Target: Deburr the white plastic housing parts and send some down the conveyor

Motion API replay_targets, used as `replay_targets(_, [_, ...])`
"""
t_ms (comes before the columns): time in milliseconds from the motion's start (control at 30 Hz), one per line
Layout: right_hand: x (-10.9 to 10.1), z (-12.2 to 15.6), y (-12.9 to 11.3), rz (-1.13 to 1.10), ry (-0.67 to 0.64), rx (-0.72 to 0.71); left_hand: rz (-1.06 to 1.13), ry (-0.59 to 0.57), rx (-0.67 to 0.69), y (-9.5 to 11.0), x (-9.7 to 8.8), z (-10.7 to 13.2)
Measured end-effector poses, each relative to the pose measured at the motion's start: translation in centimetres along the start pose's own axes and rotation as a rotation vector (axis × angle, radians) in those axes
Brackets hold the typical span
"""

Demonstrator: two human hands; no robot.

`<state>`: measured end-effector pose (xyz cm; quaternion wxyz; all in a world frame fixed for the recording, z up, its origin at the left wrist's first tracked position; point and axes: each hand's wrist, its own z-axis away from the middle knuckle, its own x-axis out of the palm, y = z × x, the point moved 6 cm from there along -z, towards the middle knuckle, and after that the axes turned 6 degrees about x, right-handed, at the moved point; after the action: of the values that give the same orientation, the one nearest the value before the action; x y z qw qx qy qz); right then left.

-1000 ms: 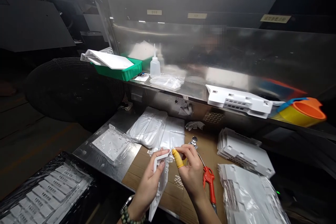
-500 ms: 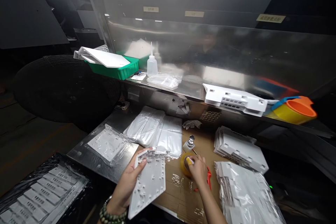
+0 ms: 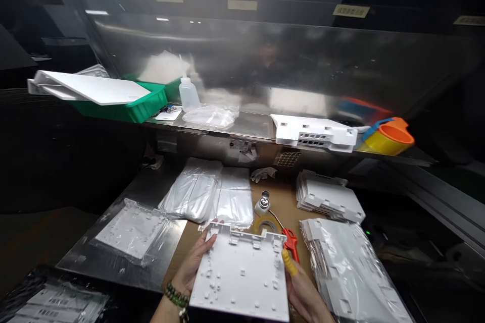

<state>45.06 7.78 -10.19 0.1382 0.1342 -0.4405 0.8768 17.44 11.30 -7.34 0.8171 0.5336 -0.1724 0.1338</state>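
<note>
A white plastic panel (image 3: pixel 242 282), with small clips and posts over its face, is held tilted up above the cardboard (image 3: pixel 178 257). My left hand (image 3: pixel 193 262) grips its upper left edge, thumb on the face and a beaded bracelet at the wrist. My right hand (image 3: pixel 301 282) is at the panel's right edge; its thumb wears a yellow cover, and its other fingers are mostly hidden. Just beyond the panel lie a roll of yellow tape (image 3: pixel 261 223) and a red-handled air blow gun (image 3: pixel 290 242). A small metal-topped bottle (image 3: pixel 262 204) stands behind them.
Clear plastic bags (image 3: pixel 197 189) lie at the back. A bagged panel (image 3: pixel 131 229) is on the left. White parts (image 3: pixel 328 194) and wrapped parts (image 3: pixel 348 267) are stacked on the right. The shelf above carries a green bin (image 3: pixel 147 103), a squeeze bottle (image 3: pixel 188 95) and coloured cups (image 3: pixel 392 136).
My right hand has left the tape roll and come to the panel's right edge. The panel has turned to face me more squarely, and the view has swung right.
</note>
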Motion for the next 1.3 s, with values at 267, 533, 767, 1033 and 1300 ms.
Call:
replay_targets(267, [-6.5,3.6,-2.3,-0.391,0.312,-0.078,-1.022,-0.154,0.268,-1.0,1.1,-12.3])
replay_targets(533, [-7.6,8.0,-3.5,-0.424,0.531,-0.284,-1.415,-0.316,0.264,-3.3,-1.0,-16.0])
replay_targets(767, [-6.2,8.7,-2.9,-0.424,0.613,-0.304,-1.381,-0.313,0.257,-2.2,-2.6,-19.8])
replay_targets(1033, [-4.6,7.4,-0.7,-0.451,0.675,-0.238,-1.312,-0.338,0.31,-3.3,-2.9,-17.6])
replay_targets(1300, [-1.8,5.7,0.3,-0.163,0.719,-0.377,-1.245,-0.24,0.266,-2.1,-4.2,-20.6])
